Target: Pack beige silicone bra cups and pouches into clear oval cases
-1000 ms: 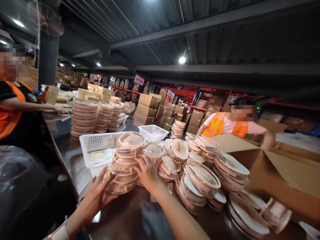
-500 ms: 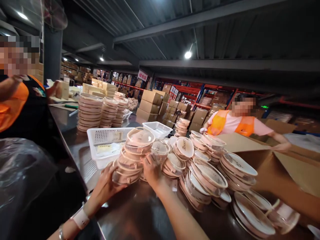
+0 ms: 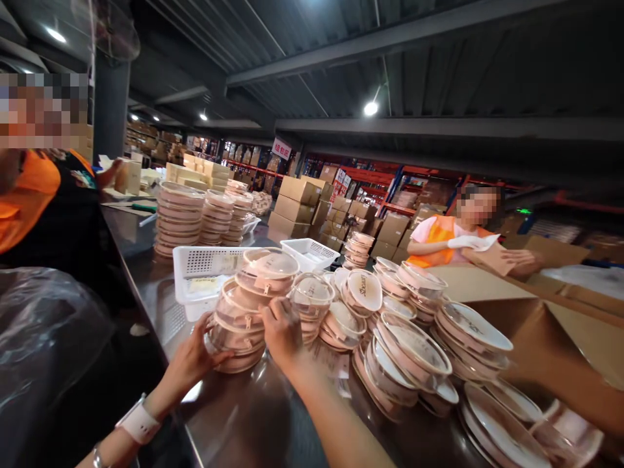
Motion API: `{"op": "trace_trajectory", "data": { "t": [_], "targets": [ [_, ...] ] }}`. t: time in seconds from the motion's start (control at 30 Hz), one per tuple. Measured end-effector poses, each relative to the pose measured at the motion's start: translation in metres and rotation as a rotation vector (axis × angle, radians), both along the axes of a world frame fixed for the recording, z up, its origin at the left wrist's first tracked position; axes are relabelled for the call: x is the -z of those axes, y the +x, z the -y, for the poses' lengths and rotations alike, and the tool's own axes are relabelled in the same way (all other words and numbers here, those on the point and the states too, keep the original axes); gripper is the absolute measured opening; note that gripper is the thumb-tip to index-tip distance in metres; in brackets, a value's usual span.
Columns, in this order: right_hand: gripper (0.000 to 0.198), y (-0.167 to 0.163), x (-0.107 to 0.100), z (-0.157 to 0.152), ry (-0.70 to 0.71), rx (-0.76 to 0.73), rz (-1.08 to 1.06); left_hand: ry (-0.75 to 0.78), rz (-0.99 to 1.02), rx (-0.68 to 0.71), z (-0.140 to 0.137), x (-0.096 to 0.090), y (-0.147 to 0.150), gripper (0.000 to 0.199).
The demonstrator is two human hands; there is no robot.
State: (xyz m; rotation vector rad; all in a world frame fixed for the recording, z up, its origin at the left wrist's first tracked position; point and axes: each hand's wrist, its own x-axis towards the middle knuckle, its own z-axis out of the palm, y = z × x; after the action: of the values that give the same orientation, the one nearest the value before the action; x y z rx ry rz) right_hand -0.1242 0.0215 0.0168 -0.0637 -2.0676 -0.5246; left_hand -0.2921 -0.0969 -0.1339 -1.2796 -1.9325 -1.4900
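Observation:
A leaning stack of round clear zip pouches (image 3: 238, 317) with pale pink sides stands on the dark table before me. Several small zipper pulls show down its front. My left hand (image 3: 194, 356) wraps its fingers round the lower left side of the stack, thumb across the front. On the stack's right side my right hand (image 3: 283, 333) is closed with fingers bent against the pouches; its fingertips are partly hidden. The top pouch (image 3: 268, 263) sits shifted to the right of those below. Another stack of pouches (image 3: 312, 296) stands just behind my right hand.
White perforated baskets (image 3: 199, 257) lie behind the stack. Tilted piles of pouches (image 3: 414, 351) spread to the right, beside an open carton (image 3: 541, 325). Taller pouch stacks (image 3: 179, 218) stand far left. Co-workers in orange vests are at left and behind the carton at right.
The held stack has shifted a little left and toward me, both hands moving with it. The right co-worker has raised a brown sheet-like piece above the carton.

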Motion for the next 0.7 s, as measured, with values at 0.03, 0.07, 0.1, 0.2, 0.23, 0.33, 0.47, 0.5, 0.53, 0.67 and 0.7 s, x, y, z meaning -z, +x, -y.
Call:
{"op": "trace_trajectory", "data": {
  "t": [0.03, 0.07, 0.1, 0.2, 0.23, 0.33, 0.47, 0.5, 0.53, 0.67, 0.7],
  "targets": [
    [0.031, -0.003, 0.003, 0.001, 0.007, -0.010, 0.003, 0.008, 0.002, -0.001, -0.001, 0.001, -0.001, 0.082],
    [0.031, -0.005, 0.006, 0.001, 0.010, -0.019, 0.003, 0.011, 0.000, 0.002, -0.002, 0.002, -0.001, 0.083],
    [0.031, -0.007, 0.008, 0.001, 0.010, -0.028, 0.003, 0.008, -0.003, 0.007, -0.002, 0.002, -0.002, 0.085],
    [0.030, -0.010, 0.010, -0.002, -0.013, -0.065, -0.001, -0.031, 0.000, 0.047, 0.001, -0.002, -0.003, 0.089],
    [0.029, -0.009, 0.010, -0.003, -0.024, -0.086, 0.001, -0.041, 0.006, 0.063, 0.004, -0.006, -0.003, 0.089],
    [0.023, -0.004, 0.008, -0.009, -0.088, -0.174, 0.012, 0.006, 0.050, 0.113, 0.009, -0.026, -0.004, 0.088],
    [0.030, 0.000, 0.007, -0.028, -0.368, -0.241, -0.098, 0.156, 0.127, 0.153, 0.005, -0.074, -0.005, 0.080],
    [0.043, -0.003, 0.007, -0.036, -0.526, -0.243, -0.153, 0.163, 0.141, 0.158, 0.002, -0.088, -0.006, 0.080],
    [0.053, -0.007, 0.006, -0.043, -0.691, -0.244, -0.195, 0.157, 0.150, 0.168, -0.002, -0.102, -0.006, 0.082],
    [0.070, -0.024, -0.001, -0.063, -1.036, -0.320, -0.120, 0.095, 0.049, 0.241, -0.018, -0.144, -0.003, 0.081],
    [0.070, -0.025, -0.003, -0.062, -1.051, -0.353, -0.079, 0.102, -0.013, 0.231, -0.020, -0.151, -0.001, 0.073]
  ]
}}
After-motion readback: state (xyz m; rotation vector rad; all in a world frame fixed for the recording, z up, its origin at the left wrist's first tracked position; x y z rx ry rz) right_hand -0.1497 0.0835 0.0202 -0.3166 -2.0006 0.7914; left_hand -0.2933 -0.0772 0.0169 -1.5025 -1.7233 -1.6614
